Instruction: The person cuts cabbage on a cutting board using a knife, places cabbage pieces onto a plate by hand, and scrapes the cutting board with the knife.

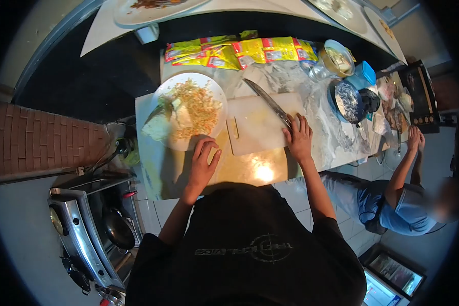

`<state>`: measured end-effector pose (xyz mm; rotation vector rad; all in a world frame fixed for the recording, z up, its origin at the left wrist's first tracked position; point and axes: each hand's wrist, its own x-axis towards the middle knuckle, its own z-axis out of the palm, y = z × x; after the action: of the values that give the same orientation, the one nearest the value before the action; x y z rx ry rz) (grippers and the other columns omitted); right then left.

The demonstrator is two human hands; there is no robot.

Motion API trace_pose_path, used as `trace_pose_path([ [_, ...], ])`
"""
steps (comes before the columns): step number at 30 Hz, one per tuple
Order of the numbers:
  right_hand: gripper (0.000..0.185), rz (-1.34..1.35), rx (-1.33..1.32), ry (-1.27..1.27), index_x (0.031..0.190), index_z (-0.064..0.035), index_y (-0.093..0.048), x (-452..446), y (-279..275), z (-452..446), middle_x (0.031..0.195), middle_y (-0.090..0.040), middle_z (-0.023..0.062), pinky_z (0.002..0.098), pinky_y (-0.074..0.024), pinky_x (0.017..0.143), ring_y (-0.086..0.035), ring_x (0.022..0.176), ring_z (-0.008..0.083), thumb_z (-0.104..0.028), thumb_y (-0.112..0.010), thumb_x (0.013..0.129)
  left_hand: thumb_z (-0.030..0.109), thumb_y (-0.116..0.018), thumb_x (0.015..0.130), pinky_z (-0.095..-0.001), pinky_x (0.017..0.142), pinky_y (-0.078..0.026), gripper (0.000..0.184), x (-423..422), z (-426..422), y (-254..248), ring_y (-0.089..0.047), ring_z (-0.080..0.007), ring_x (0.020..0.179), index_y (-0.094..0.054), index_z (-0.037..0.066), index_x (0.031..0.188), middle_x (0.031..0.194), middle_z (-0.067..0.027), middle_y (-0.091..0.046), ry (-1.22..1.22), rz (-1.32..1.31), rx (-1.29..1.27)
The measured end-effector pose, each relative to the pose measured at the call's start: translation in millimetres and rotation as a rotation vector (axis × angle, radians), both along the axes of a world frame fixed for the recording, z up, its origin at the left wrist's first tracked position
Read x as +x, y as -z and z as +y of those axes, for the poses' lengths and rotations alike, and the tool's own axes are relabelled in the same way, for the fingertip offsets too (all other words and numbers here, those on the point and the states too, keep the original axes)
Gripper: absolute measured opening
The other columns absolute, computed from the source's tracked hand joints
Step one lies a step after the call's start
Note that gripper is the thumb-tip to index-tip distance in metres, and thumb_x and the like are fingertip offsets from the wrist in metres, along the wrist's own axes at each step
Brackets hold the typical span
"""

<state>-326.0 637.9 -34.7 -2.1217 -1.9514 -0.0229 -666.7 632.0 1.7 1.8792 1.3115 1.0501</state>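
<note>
A white cutting board (250,137) lies before me on the counter. On it rests a long knife (270,102), its blade pointing away to the upper left. My right hand (299,140) is at the knife's handle, fingers over it; the palm side is hidden. Left of the board, a white plate (155,102) holds a heap of shredded vegetables (201,104) and a pale cabbage piece (158,125). At the plate's near rim is my left hand (204,162), fingers loosely bent and thumb apart, with nothing visible in it.
Yellow-and-red packets (239,53) line the back. To the right stand a bowl (337,58), a dark pan with white contents (347,101), a blue-lidded container (363,75) and plastic bags (387,109). Another person (398,199) works at the far right. A stove (86,239) stands lower left.
</note>
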Motion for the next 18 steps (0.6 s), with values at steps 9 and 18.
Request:
trace_pose_path([
  [9, 0.044, 0.039, 0.068, -0.103, 0.13, -0.0133, -0.055, 47, -9, 4, 0.126, -0.049, 0.0171, 0.051, -0.0334, 0.102, -0.043, 0.123, 0.036, -0.033, -0.059, 0.091, 0.011, -0.071, 0.083, -0.0431, 0.097, -0.042, 0.032, 92, 23, 27, -0.052, -0.0358, 0.113, -0.056, 0.004, 0.111, 0.117, -0.0134, -0.054, 0.032, 0.219, 0.079],
  [18, 0.027, 0.458, 0.101, -0.321, 0.112, -0.0028, -0.061, 117, -12, 1, 0.106, -0.058, 0.0172, 0.0427, -0.0437, 0.093, -0.055, 0.104, 0.0369, -0.011, -0.06, 0.086, 0.019, -0.069, 0.085, -0.0498, 0.104, -0.036, 0.05, 113, 17, 47, -0.044, -0.0385, 0.127, -0.05, 0.004, 0.128, 0.134, -0.0181, -0.048, -0.077, 0.437, 0.004],
])
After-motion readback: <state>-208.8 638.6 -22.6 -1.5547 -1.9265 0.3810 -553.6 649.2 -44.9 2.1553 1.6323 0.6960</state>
